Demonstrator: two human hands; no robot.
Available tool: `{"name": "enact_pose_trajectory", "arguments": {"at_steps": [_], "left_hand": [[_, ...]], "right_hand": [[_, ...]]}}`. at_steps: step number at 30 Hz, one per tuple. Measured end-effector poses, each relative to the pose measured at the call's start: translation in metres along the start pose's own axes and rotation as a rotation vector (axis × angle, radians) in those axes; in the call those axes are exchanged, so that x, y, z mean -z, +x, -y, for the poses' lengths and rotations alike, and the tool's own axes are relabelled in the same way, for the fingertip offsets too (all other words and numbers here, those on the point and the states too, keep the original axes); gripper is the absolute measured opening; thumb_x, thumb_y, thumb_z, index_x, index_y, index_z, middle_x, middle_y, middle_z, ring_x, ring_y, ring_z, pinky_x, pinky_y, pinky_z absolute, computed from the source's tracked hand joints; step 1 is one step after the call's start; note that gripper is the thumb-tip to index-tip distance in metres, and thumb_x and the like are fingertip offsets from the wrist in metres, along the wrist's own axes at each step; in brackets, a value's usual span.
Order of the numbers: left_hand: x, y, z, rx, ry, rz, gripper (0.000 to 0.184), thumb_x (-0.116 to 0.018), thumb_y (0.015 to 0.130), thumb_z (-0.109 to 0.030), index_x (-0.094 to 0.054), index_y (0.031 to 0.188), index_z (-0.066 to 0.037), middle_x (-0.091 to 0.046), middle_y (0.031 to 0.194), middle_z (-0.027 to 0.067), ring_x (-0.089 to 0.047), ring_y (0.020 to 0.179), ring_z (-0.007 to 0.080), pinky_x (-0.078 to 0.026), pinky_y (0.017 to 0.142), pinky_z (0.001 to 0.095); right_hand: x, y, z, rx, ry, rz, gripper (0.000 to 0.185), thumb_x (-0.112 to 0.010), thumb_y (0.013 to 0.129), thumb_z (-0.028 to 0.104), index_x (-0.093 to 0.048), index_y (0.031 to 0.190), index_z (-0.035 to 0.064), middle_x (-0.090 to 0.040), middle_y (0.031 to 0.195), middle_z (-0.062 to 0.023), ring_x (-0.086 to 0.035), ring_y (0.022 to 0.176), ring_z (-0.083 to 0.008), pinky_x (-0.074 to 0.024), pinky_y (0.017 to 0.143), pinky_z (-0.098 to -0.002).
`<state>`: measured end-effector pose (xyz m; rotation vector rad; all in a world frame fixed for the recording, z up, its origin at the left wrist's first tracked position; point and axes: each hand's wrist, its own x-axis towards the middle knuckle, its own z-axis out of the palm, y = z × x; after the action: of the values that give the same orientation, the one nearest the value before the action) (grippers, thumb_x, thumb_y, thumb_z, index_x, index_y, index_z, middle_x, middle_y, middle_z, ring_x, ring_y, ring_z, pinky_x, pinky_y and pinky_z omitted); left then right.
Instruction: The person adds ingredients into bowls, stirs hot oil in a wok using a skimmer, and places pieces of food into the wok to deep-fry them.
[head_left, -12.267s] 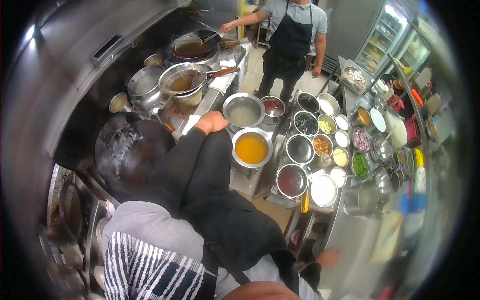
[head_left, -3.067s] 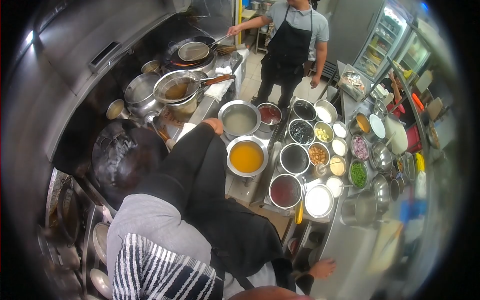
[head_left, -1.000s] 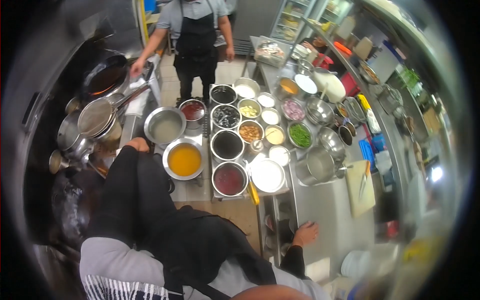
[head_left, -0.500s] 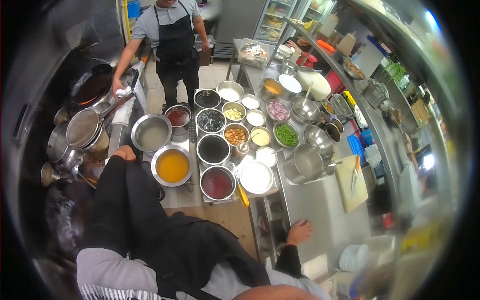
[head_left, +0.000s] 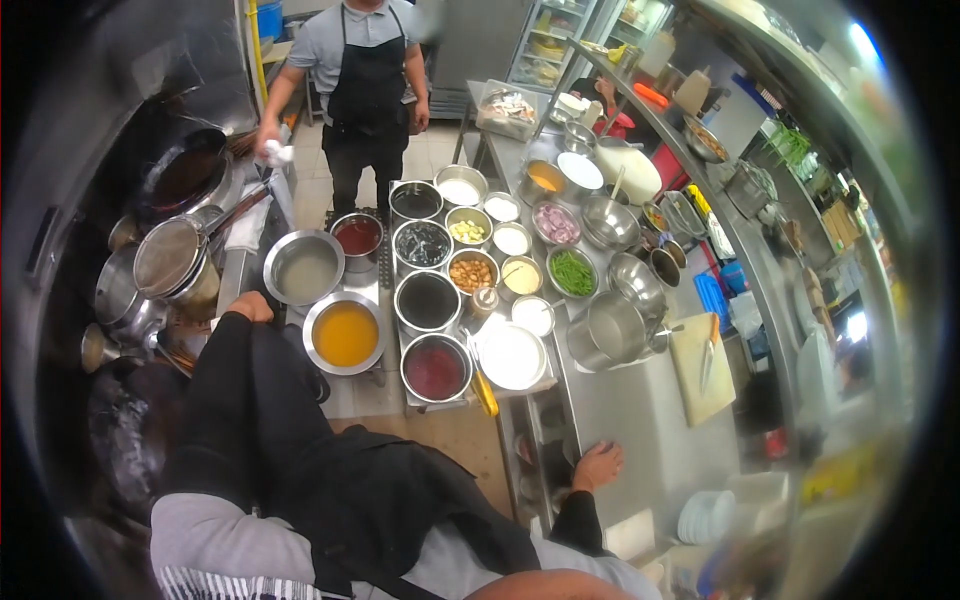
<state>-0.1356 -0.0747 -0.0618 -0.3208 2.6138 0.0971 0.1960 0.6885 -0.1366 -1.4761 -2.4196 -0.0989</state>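
My left hand (head_left: pixel 251 306), at the end of a black sleeve, rests by the edge of the left counter, close to a steel bowl of cloudy liquid (head_left: pixel 306 268). Its fingers are mostly hidden. A bowl of orange liquid (head_left: pixel 345 334) stands to its right. On the bare steel counter (head_left: pixel 650 430) at the right lies my right hand (head_left: pixel 598 467), open and holding nothing. Left of that counter, pots of dark and red sauce (head_left: pixel 436 367) stand beside a round white container (head_left: pixel 511 356) and a yellow-handled tool (head_left: pixel 485 393).
A person in a black apron (head_left: pixel 370 85) stands by the far wok (head_left: pixel 185 175), a white cloth (head_left: pixel 278 152) in one hand. Strainers (head_left: pixel 167 257) sit over a pot at the left. A knife lies on a cutting board (head_left: pixel 703 370); plates (head_left: pixel 705 517) stand at lower right.
The view has swung rightward since the older frames, showing more of the right counter. The other person has straightened and lifted the white cloth off the counter. My hands stay in place.
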Motion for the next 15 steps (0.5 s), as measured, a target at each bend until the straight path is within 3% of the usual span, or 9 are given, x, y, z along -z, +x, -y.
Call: {"name": "enact_pose_trajectory", "arguments": {"at_steps": [3,8,15], "left_hand": [[-0.001,0.001,0.002,-0.015,0.034,-0.003,0.045,-0.075,0.067,-0.034,-0.075,0.099,-0.003,-0.070,0.109,0.0237,-0.067,0.105,0.0375,-0.053,0.088,0.0419],[0.002,0.002,-0.001,-0.021,0.081,0.142,0.048,-0.075,0.069,-0.036,-0.075,0.103,-0.004,-0.069,0.114,0.0218,-0.067,0.106,0.0363,-0.052,0.092,0.0409],[0.023,-0.025,-0.015,0.008,0.013,0.136,0.048,-0.076,0.070,-0.037,-0.074,0.106,-0.005,-0.070,0.113,0.0202,-0.067,0.106,0.0341,-0.052,0.091,0.0406]], "right_hand": [[0.002,0.003,0.001,0.002,0.083,0.065,0.042,-0.053,0.097,0.037,-0.056,0.131,0.0122,-0.053,0.142,-0.0081,-0.048,0.130,-0.0308,-0.0397,0.102,-0.0504],[-0.006,0.002,-0.008,0.048,0.079,-0.026,0.041,-0.055,0.096,0.034,-0.056,0.130,0.0101,-0.056,0.137,-0.0092,-0.050,0.126,-0.0321,-0.0414,0.100,-0.0495],[0.010,0.000,0.001,0.020,0.009,0.022,0.041,-0.052,0.098,0.036,-0.057,0.129,0.0095,-0.057,0.137,-0.0095,-0.051,0.125,-0.0320,-0.0409,0.102,-0.0496]]}}
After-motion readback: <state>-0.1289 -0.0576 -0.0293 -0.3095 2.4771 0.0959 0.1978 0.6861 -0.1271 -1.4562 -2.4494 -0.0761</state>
